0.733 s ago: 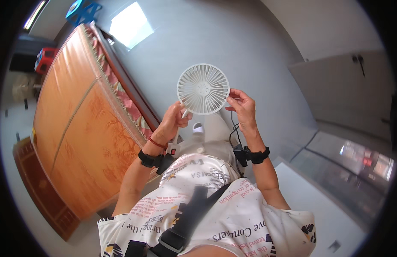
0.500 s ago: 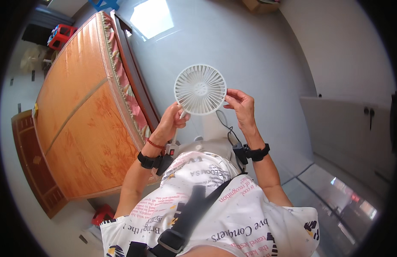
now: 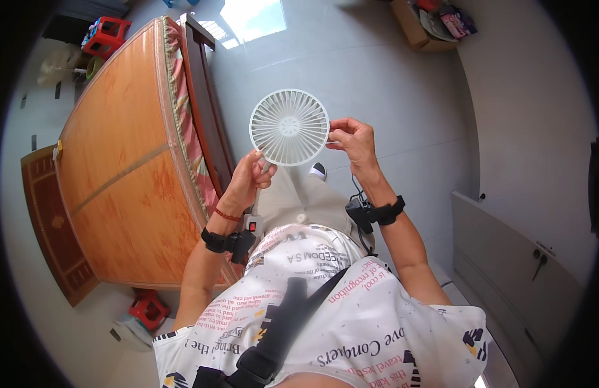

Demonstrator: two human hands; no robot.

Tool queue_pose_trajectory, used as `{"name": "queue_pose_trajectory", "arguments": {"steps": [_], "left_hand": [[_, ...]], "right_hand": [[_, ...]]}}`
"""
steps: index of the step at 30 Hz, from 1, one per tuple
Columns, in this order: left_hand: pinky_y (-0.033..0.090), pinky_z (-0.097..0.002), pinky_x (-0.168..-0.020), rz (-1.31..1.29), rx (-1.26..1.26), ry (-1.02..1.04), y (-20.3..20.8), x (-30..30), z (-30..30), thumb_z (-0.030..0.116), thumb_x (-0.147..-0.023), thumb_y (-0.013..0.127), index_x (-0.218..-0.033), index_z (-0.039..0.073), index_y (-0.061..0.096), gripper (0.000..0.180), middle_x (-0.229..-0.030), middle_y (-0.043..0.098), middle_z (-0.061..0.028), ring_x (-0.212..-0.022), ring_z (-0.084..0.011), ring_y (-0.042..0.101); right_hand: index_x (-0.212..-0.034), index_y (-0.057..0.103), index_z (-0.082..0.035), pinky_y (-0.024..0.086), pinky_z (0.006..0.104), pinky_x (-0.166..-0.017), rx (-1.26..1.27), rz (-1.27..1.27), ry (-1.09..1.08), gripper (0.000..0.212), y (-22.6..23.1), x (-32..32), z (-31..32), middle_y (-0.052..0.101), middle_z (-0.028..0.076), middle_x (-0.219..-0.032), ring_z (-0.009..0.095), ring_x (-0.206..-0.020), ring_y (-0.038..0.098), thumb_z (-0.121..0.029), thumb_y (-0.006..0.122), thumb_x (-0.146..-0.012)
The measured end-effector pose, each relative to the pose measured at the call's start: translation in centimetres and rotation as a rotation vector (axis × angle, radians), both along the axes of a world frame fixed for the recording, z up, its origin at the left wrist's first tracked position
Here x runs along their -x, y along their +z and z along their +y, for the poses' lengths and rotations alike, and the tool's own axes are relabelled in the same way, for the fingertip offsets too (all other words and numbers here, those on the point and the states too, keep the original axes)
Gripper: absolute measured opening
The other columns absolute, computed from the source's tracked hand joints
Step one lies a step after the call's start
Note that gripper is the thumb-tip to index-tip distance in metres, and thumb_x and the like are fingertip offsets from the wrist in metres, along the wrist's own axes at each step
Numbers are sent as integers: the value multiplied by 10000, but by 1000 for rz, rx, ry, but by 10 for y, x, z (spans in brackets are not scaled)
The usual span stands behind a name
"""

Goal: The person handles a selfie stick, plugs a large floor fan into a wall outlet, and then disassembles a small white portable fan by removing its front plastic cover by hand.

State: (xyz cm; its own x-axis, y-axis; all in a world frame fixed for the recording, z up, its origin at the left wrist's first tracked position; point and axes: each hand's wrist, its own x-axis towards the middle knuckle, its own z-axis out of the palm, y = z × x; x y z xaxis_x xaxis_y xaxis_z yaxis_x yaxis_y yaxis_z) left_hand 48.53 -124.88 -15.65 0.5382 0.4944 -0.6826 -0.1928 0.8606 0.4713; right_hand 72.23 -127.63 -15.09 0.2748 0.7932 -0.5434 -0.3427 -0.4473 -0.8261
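In front of my chest is a white handheld fan [image 3: 289,127], its round slatted grille facing up towards me. My left hand [image 3: 248,180] is closed round the short handle below the grille's lower left edge. On the opposite side, the thumb and fingers of my right hand [image 3: 355,143] pinch the rim of the fan head. Each wrist wears a black strap with a small black device [image 3: 361,211]; a thin dark cable hangs by the right one.
A bed with an orange mat [image 3: 125,174] and dark wooden frame [image 3: 207,103] stands at my left. A cardboard box [image 3: 424,29] sits far ahead on the right. Red stools [image 3: 106,37] stand beyond the bed. A grey panel [image 3: 500,252] lines the right. My shoe [image 3: 319,170] shows below.
The fan and both hands sit a little higher and further left in the picture. The room has shifted around me: the box shows more fully and a shoe has come into view. Both grips stay the same.
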Motion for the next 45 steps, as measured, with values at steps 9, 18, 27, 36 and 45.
{"name": "queue_pose_trajectory", "arguments": {"steps": [9, 18, 27, 36, 45], "left_hand": [[237, -167, -407, 14, -24, -64, -17, -2, 118, 267, -895, 393, -872, 112, 425, 161, -678, 503, -34, -442, -29, 261], [228, -182, -402, 36, -20, -62, -16, 9, 261, 299, -894, 404, -722, 114, 410, 253, -614, 480, -31, -435, -34, 249], [224, -172, -391, 34, 53, 86, -34, -6, 371, 325, -894, 394, -768, 90, 458, 274, -659, 504, -53, -434, -26, 246], [216, -167, -383, -7, -2, 227, -34, -29, 454, 301, -903, 380, -863, 65, 468, 255, -659, 504, -53, -424, -25, 249], [211, -142, -383, 16, -62, 372, -36, -30, 497, 276, -896, 382, -939, 72, 449, 219, -664, 505, -56, -427, -7, 253]], "right_hand": [[-842, 576, 55, 528, 259, -638, 69, 65, -42, 182, -21, -2, 107, 616, 96, -764, 145, -667, 609, 9, 610, -670], [-908, 558, 56, 541, 271, -684, 37, 201, -16, 228, -26, 5, 254, 614, 97, -823, 153, -724, 616, 28, 613, -688], [-953, 515, 47, 542, 271, -681, 36, 223, 101, 307, -42, -13, 389, 585, 79, -805, 145, -712, 604, 28, 623, -666], [-976, 503, 50, 534, 270, -653, 69, 224, 322, 382, -43, -36, 519, 576, 95, -798, 148, -690, 602, -22, 676, -644], [-960, 525, 65, 532, 247, -652, -25, 226, 381, 348, -48, -25, 589, 575, 79, -784, 125, -696, 589, -5, 658, -646]]}}
